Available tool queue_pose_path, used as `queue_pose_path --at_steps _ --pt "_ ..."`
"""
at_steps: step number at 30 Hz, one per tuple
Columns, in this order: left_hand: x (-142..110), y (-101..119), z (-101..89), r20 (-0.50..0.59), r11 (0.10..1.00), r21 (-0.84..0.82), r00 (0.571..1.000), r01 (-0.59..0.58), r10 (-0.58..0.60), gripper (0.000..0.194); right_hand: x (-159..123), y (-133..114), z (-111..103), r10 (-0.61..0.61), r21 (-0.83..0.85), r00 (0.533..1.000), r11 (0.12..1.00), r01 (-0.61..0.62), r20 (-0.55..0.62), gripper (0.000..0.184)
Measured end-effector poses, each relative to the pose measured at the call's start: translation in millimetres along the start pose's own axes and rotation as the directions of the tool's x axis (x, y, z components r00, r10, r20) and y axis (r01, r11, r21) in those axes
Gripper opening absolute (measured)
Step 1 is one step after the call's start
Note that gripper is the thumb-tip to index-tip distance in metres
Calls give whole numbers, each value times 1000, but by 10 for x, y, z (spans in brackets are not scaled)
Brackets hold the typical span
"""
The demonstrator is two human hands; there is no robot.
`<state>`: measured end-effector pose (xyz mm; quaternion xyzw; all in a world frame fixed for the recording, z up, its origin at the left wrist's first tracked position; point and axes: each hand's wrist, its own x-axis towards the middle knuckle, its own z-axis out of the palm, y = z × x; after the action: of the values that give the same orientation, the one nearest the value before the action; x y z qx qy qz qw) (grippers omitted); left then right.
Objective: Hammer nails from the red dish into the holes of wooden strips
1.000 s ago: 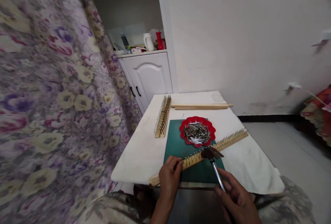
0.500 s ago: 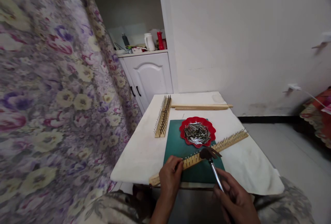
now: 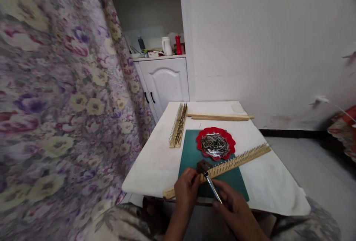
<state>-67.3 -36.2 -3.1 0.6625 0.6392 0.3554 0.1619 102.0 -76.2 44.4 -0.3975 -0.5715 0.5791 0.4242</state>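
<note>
My left hand (image 3: 185, 189) lies on a wooden strip (image 3: 168, 192), thumb and fingertips pinched at the end of its rows of upright nails. What they pinch appears to be a nail, mostly hidden by the fingers and the hammer head. My right hand (image 3: 235, 207) is closed around the handle of a claw hammer (image 3: 213, 188). The dark hammer head is right at the left fingertips; whether it touches a nail I cannot tell. Beneath the strip is a green mat (image 3: 188, 148). Just beyond it sits a red scalloped bowl (image 3: 199, 142) full of loose nails (image 3: 215, 145).
Two nail-studded strips (image 3: 178, 127) stand side by side at the table's left. Plain wooden strips (image 3: 222, 116) lie along the back of the white-covered table (image 3: 150, 166). A floral curtain (image 3: 83, 96) hangs on the left, a wall (image 3: 236, 48) rises behind.
The hammer and my right hand have moved left, bringing the hammer head from over the strip's middle to my left fingertips. The whole view has shifted slightly.
</note>
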Motion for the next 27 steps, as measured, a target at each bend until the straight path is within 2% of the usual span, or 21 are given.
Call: queue_pose_path --at_steps 4,12,23,27 --pt "1 -14 5 -2 1000 -4 1000 14 -14 19 8 70 -11 -16 -103 1000 995 16 -4 42" --pt "1 2 -1 -5 1000 12 1000 14 -14 18 -10 92 -9 -23 -172 1000 985 22 -1 42" --pt "-9 20 -12 -12 1000 2 1000 28 -28 18 -19 14 -7 -32 -53 999 998 30 -40 38" --pt "-8 58 -42 -13 999 -46 1000 20 -20 18 -76 27 -27 27 48 996 999 -23 -85 37"
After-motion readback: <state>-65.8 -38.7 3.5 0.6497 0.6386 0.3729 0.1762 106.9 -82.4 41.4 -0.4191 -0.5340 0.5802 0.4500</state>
